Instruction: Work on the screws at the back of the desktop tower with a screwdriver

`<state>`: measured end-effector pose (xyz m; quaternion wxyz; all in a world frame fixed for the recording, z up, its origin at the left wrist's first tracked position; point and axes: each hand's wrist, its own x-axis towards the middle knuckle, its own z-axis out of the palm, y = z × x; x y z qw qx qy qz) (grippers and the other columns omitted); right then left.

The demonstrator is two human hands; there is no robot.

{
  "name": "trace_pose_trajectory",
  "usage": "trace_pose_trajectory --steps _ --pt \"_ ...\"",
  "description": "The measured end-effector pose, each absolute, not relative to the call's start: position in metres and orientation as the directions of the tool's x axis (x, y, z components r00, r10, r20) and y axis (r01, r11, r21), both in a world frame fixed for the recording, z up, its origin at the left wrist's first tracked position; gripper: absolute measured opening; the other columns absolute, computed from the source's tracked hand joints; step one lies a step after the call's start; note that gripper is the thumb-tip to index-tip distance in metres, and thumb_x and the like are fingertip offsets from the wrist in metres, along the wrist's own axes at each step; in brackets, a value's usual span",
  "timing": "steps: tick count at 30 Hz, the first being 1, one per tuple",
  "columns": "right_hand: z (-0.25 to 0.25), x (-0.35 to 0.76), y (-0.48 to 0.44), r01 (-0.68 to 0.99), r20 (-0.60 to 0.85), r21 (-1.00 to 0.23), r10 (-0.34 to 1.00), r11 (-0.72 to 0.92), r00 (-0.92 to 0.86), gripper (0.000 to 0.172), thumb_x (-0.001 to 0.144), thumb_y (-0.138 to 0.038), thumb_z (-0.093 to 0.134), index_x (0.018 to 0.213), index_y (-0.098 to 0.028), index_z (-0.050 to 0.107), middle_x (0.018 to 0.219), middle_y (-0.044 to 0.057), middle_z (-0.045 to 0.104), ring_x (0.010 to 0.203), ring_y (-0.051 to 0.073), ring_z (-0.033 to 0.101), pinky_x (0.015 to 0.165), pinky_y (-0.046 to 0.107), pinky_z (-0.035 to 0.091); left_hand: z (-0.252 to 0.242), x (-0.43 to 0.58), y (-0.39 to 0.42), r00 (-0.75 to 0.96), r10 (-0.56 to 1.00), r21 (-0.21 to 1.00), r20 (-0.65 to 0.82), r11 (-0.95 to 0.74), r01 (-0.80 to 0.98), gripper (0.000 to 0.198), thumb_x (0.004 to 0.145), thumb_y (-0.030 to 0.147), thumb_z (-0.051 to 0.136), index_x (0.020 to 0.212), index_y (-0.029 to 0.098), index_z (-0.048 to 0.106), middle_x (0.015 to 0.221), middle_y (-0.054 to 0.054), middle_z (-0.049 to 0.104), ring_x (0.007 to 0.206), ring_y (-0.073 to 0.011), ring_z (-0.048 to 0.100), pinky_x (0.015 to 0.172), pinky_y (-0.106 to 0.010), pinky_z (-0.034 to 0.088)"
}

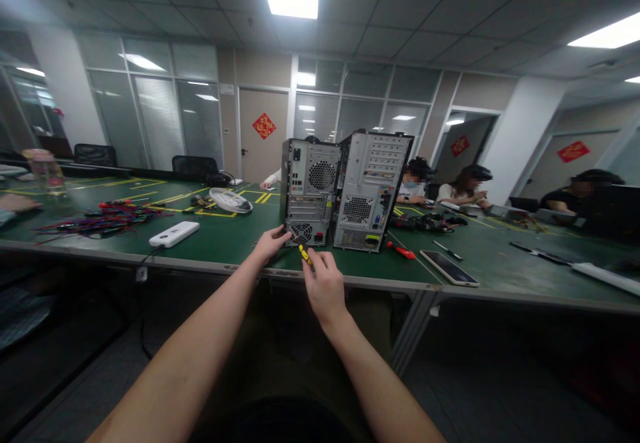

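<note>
A: Green table [235, 251], glazed partitions [157, 110] behind; head view. Layout?

B: Clock centred on the right hand [325, 282]: shorter computer tower [306, 188] at 12 o'clock, taller tower [357, 180] at 1, backs facing us.

A: Hands?

B: Right grips a yellow-handled screwdriver [305, 254] by the shorter tower's lower fan grille [307, 229]; contact unclear. Left hand [270, 243] at 10, fingers bent by that tower's lower left edge; can't tell if gripping.

A: Nearby?

B: Red-handled screwdriver [405, 252] at 2, phone [449, 268] at 3.

A long green table [235, 238] carries two upright grey-and-black metal computer towers [306, 186], side by side. Left of them lie thin red-and-dark wires [107, 222], a white oblong box [174, 234] and a white round fan-like piece [230, 201]; right, a red-handled screwdriver [403, 251] and a dark-screened phone [449, 268].
</note>
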<state>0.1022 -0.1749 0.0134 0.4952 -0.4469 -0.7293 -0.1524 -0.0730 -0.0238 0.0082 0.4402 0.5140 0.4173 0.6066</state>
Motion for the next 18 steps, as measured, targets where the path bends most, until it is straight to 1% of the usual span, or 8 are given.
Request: trace_pose_trajectory --steps 4,8,16,18 --pt "0.013 0.102 -0.176 0.798 0.853 -0.217 0.507 0.563 -0.126 0.033 0.103 -0.024 0.051 0.131 -0.015 0.066 0.107 0.011 0.065 0.093 0.019 0.068 0.085 0.029 0.056 0.008 -0.073 -0.023 -0.082 0.967 0.962 0.243 -0.251 -0.106 0.076 0.069 0.036 0.091 0.136 0.012 0.064 0.135 -0.016 0.067 0.127 -0.0315 0.062 0.108 -0.042 0.049" --pt "0.012 0.1 -0.177 0.795 0.846 -0.216 0.515 0.567 -0.137 0.032 0.103 -0.024 0.05 0.13 -0.015 0.065 0.106 0.011 0.064 0.093 0.018 0.067 0.084 0.029 0.056 0.007 -0.073 -0.021 -0.075 0.968 0.963 0.239 -0.246 -0.106 0.079 0.068 0.038 0.091 0.138 0.013 0.063 0.134 -0.017 0.067 0.127 -0.0316 0.062 0.107 -0.042 0.05" --pt "0.017 0.099 -0.18 0.822 0.813 -0.194 0.556 0.536 -0.171 0.026 0.103 -0.025 0.052 0.122 -0.014 0.065 0.104 0.009 0.063 0.09 0.018 0.066 0.079 0.027 0.053 0.002 -0.075 -0.013 -0.079 0.961 0.961 0.265 -0.27 -0.061 0.086 0.062 0.044 0.093 0.137 0.013 0.064 0.136 -0.016 0.066 0.126 -0.0317 0.062 0.107 -0.043 0.048" --pt "0.018 0.1 -0.18 0.834 0.808 -0.195 0.566 0.517 -0.162 0.022 0.103 -0.027 0.053 0.116 -0.014 0.065 0.101 0.008 0.063 0.087 0.018 0.065 0.077 0.027 0.052 0.001 -0.075 -0.012 -0.081 0.962 0.964 0.259 -0.263 -0.045 0.087 0.062 0.045 0.093 0.137 0.013 0.063 0.137 -0.017 0.066 0.127 -0.031 0.062 0.107 -0.041 0.047"
